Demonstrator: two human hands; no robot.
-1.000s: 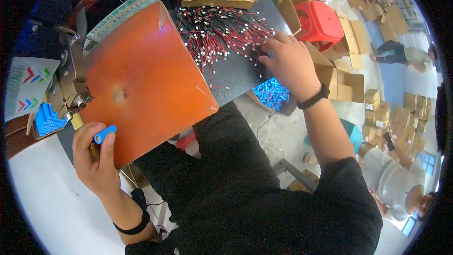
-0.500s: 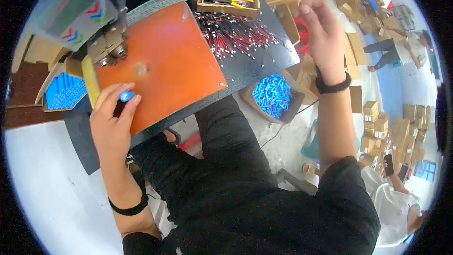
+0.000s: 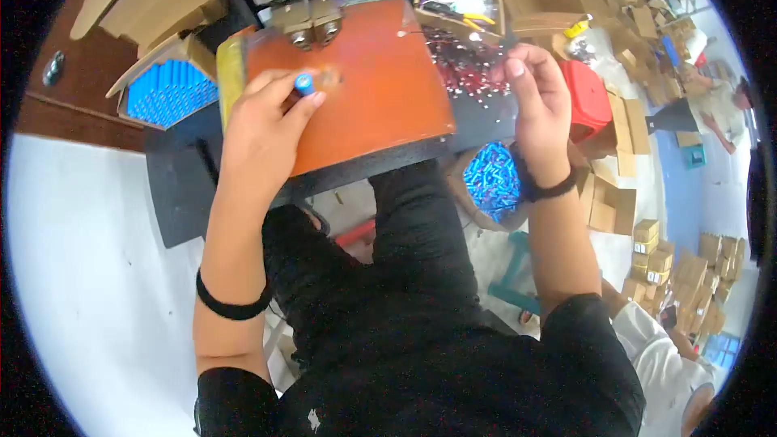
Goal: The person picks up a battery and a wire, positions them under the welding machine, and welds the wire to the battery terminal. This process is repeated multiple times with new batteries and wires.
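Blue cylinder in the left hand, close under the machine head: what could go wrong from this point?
1. The left hand pinches the small blue cylinder only at its fingertips on the orange pad; it could slip and roll off.
2. Those fingers sit close to the metal machine head, so a pinch seems possible.
3. The right hand is raised over the pile of red wires; a loose wire may snag or drop.

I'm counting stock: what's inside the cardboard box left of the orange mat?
The box holds blue cylinders packed in rows, ends up. Its flaps hide the far rows, and anything beneath the top layer cannot be seen. The left hand holds one like it over the mat.
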